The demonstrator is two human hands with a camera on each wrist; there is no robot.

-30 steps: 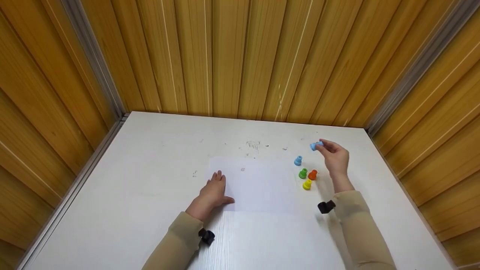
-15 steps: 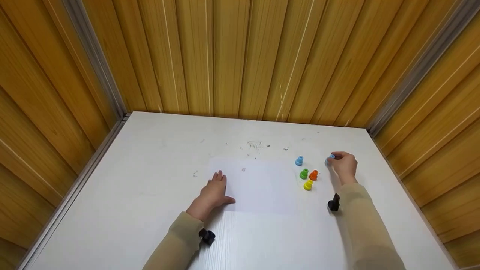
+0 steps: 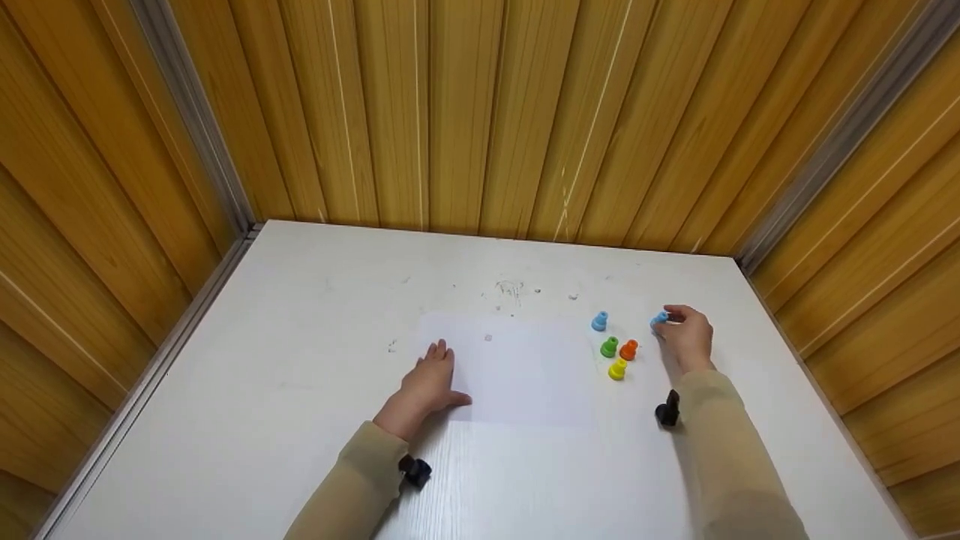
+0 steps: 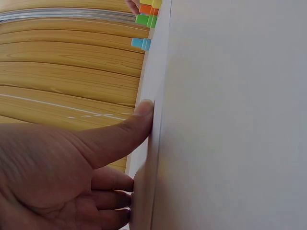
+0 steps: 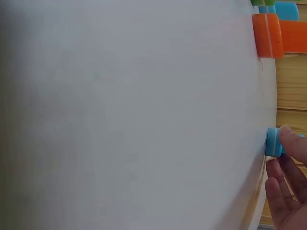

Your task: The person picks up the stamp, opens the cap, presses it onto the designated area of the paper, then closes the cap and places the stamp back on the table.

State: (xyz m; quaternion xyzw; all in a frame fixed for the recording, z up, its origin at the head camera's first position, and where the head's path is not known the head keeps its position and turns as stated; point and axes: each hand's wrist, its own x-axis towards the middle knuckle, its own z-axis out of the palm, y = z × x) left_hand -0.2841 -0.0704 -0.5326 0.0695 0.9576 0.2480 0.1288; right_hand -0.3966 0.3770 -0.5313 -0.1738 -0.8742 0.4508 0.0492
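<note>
At far left, yellow wood-grain wall panels (image 3: 82,187) meet a grey metal corner post (image 3: 196,112) beside the broad white tabletop (image 3: 277,337). A left forearm in a tan sleeve (image 3: 352,487) carries a small black wrist device (image 3: 415,472). The left hand (image 3: 427,386) lies over the left edge of a plain white paper sheet (image 3: 525,375), fingers extended, thumb spread to the side, gripping nothing. Dark scuff marks (image 3: 510,290) show on the tabletop beyond the sheet.

Just right of the sheet, a light-blue, peg-shaped piece with a broad round base (image 3: 600,322) stands upright. Nearer the person stand three pieces of like shape, grouped closely: green (image 3: 609,347), yellow (image 3: 617,370) and orange (image 3: 628,349).

Farther right, apart from that group, a second light-blue piece (image 3: 658,322) is pinched between thumb and finger of the right hand (image 3: 690,337). Its base is down at the tabletop; whether it bears fully on the surface cannot be determined.
</note>
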